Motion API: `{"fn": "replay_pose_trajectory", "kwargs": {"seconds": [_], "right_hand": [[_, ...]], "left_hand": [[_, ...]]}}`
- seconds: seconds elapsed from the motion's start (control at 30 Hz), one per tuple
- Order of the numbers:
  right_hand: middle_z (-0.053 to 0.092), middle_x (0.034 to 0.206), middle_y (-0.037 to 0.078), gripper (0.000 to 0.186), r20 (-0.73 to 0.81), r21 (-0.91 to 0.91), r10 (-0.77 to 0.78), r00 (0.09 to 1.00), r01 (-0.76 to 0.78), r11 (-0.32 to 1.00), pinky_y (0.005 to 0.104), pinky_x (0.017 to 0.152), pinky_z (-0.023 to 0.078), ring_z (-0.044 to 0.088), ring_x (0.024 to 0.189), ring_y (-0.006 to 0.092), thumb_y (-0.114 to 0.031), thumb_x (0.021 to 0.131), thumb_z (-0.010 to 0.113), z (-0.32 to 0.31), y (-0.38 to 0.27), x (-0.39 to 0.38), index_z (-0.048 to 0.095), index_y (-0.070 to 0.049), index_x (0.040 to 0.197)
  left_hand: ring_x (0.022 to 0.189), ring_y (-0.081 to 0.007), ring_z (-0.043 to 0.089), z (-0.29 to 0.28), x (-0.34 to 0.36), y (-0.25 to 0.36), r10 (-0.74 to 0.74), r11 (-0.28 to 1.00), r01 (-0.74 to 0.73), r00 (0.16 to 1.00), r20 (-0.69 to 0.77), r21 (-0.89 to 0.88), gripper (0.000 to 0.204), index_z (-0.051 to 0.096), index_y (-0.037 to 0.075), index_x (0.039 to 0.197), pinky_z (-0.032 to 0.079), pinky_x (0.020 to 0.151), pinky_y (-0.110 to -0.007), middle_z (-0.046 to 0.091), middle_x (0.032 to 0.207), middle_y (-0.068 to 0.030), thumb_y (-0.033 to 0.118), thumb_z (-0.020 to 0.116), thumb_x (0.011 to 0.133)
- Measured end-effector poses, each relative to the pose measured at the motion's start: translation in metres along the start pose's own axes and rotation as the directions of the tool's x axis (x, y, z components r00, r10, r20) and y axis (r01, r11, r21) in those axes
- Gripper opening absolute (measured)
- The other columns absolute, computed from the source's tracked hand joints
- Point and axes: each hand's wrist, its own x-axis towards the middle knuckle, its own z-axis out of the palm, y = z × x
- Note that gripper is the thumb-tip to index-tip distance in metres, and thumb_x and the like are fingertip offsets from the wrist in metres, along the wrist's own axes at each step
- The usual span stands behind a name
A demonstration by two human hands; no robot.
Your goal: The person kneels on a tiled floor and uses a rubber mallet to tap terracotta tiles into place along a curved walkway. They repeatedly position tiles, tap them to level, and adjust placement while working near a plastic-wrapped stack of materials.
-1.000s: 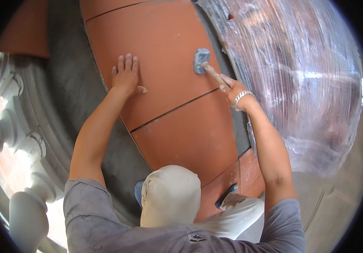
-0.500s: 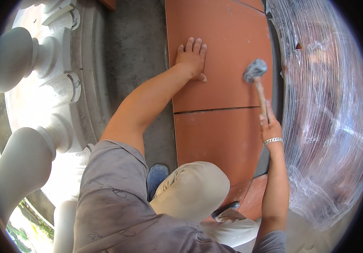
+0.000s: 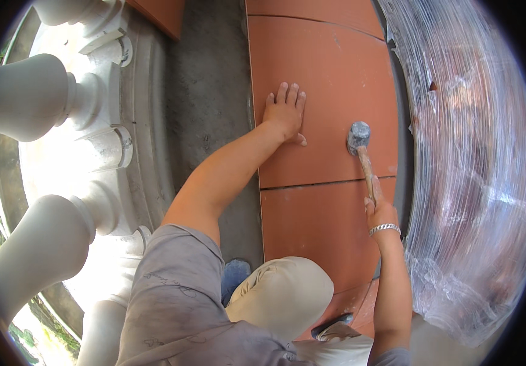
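With the left hand (image 3: 285, 113) pressed flat, fingers spread, on the terracotta tile (image 3: 324, 79), the right hand (image 3: 380, 210) (fist closed round the handle) rests the rubber mallet (image 3: 359, 139) just right of those fingertips; tile laid, seating seemingly unfinished.

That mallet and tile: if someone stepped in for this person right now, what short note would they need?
Left hand: open, pressed flat on the orange tile.
Right hand: gripping the wooden handle of the mallet, whose grey head sits at the tile's surface.
Done: this tile lies in line with the next tile, a thin joint between them.
Left: the grey mortar bed alongside is uncovered; whether the tile is level cannot be told.
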Motion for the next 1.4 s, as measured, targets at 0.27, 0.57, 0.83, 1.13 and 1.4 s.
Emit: {"fn": "replay_pose_trajectory", "kwargs": {"seconds": [0.27, 0.57, 0.83, 1.13, 1.4], "right_hand": [[0.068, 0.094, 0.027, 0.061, -0.099, 0.121, -0.062, 0.993, 0.073, 0.99, 0.0512, 0.081, 0.051, 0.066, 0.086, 0.0446, -0.025, 0.096, 0.058, 0.001, 0.003, -0.009, 0.035, -0.03, 0.152], [0.069, 0.094, 0.026, 0.061, -0.086, 0.084, -0.018, 0.996, 0.025, 0.996, 0.051, 0.081, 0.052, 0.067, 0.086, 0.044, -0.026, 0.096, 0.059, -0.005, -0.002, -0.006, 0.035, -0.033, 0.151], [0.069, 0.098, 0.026, 0.059, -0.108, 0.053, 0.018, 0.994, -0.013, 0.999, 0.0507, 0.087, 0.051, 0.066, 0.093, 0.0448, -0.026, 0.096, 0.058, -0.014, 0.005, 0.005, 0.037, -0.032, 0.151], [0.068, 0.103, 0.026, 0.056, -0.052, 0.062, 0.07, 0.996, -0.067, 0.996, 0.049, 0.089, 0.051, 0.065, 0.098, 0.0436, -0.026, 0.096, 0.058, -0.016, 0.009, 0.006, 0.039, -0.032, 0.149], [0.069, 0.092, 0.021, 0.056, -0.259, 0.191, -0.101, 0.961, 0.154, 0.97, 0.0429, 0.076, 0.054, 0.066, 0.078, 0.0347, -0.025, 0.098, 0.056, -0.015, 0.024, 0.009, 0.038, -0.03, 0.151]], "left_hand": [[0.151, -0.0385, 0.01, 0.003, 0.0, -0.001, 0.005, 1.0, -0.006, 1.0, -0.021, -0.027, 0.125, 0.015, 0.006, 0.156, 0.024, 0.118, -0.054, 0.013, 0.163, -0.0171, 0.062, 0.082, 0.066], [0.151, -0.0377, 0.009, 0.001, 0.001, -0.001, 0.013, 0.999, -0.013, 1.0, 0.003, -0.029, 0.126, 0.015, 0.008, 0.157, 0.024, 0.119, -0.054, 0.012, 0.164, -0.0156, 0.059, 0.083, 0.065], [0.152, -0.0369, 0.008, 0.0, 0.003, -0.001, 0.022, 0.999, -0.021, 0.999, 0.026, -0.037, 0.128, 0.013, 0.008, 0.157, 0.023, 0.119, -0.054, 0.01, 0.164, -0.0148, 0.058, 0.084, 0.064], [0.151, -0.0381, 0.008, 0.001, 0.002, -0.001, 0.024, 0.999, -0.024, 1.0, 0.008, -0.03, 0.126, 0.015, 0.007, 0.157, 0.023, 0.119, -0.055, 0.011, 0.164, -0.0163, 0.058, 0.084, 0.064], [0.151, -0.0398, 0.009, 0.0, 0.001, -0.001, 0.026, 1.0, -0.026, 1.0, 0.004, -0.016, 0.127, 0.015, 0.003, 0.156, 0.024, 0.118, -0.055, 0.012, 0.163, -0.0191, 0.06, 0.083, 0.065]]}}
